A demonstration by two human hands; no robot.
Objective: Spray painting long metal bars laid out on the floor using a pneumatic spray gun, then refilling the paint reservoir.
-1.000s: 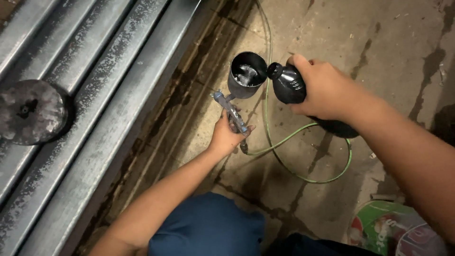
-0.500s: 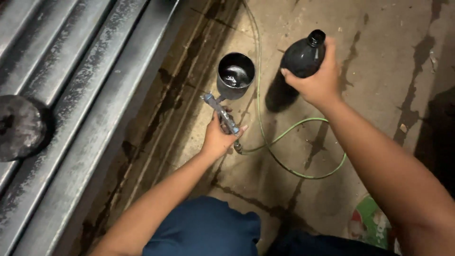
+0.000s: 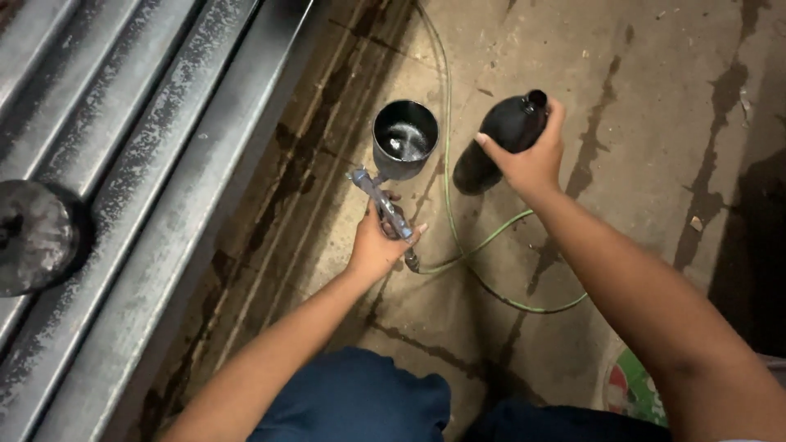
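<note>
My left hand [image 3: 378, 245] grips the handle of a metal spray gun [image 3: 385, 205]. Its open black cup [image 3: 404, 139] points up and holds a little shiny liquid. My right hand [image 3: 530, 160] holds a dark bottle [image 3: 501, 139] upright, to the right of the cup, its open neck at the top. A green air hose [image 3: 491, 245] runs from the gun's base across the concrete floor and curls back up past the cup.
Long grey metal channel sections [image 3: 123, 188] lie on the left, with a round dark disc [image 3: 33, 237] on them. A green and white bag [image 3: 634, 389] sits at the lower right. The concrete floor [image 3: 655, 123] is stained and cracked. My knee in blue cloth [image 3: 352, 401] fills the bottom.
The bottle was tipped with its neck over the cup a second ago. My right hand has since lifted it away to the right and set it upright. The left hand held the gun still.
</note>
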